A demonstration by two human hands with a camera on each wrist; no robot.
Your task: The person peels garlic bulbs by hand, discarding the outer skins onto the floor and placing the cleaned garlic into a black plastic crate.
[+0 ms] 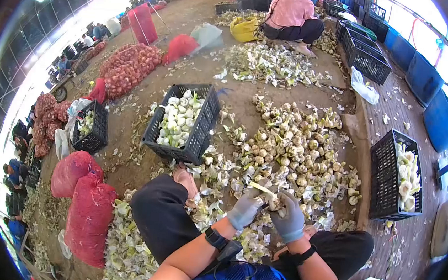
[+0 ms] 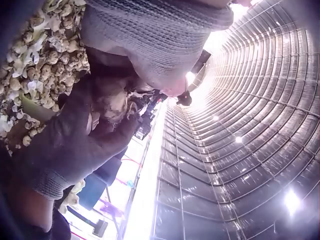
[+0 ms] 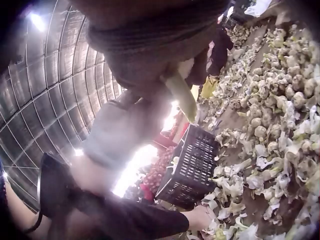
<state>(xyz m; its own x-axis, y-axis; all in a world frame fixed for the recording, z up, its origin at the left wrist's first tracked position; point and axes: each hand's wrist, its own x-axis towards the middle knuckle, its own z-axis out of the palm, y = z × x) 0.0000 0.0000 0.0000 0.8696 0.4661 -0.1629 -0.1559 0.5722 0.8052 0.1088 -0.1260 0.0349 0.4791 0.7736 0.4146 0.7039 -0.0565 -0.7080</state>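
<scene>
Both hands wear grey gloves and meet in front of the seated person's lap. The right hand (image 1: 288, 219) grips a garlic bulb (image 1: 272, 200) whose pale green stem (image 3: 182, 97) sticks out to the left in the head view. Close against the bulb, the left hand (image 1: 243, 211) has its fingers curled at the stem side. In the left wrist view the bulb (image 2: 114, 102) sits between the right hand's thumb and fingers, partly in shadow. Just beyond the hands spreads a heap of untrimmed garlic bulbs (image 1: 297, 146). I cannot tell whether the left hand also holds a small tool.
A black crate (image 1: 205, 130) of white, trimmed garlic stands ahead to the left. Another crate (image 1: 381, 176) with garlic is at the right on boards. Loose peels (image 1: 137, 243) cover the ground around the legs. Red sacks (image 1: 88, 224) lie left; another person (image 1: 292, 11) squats ahead.
</scene>
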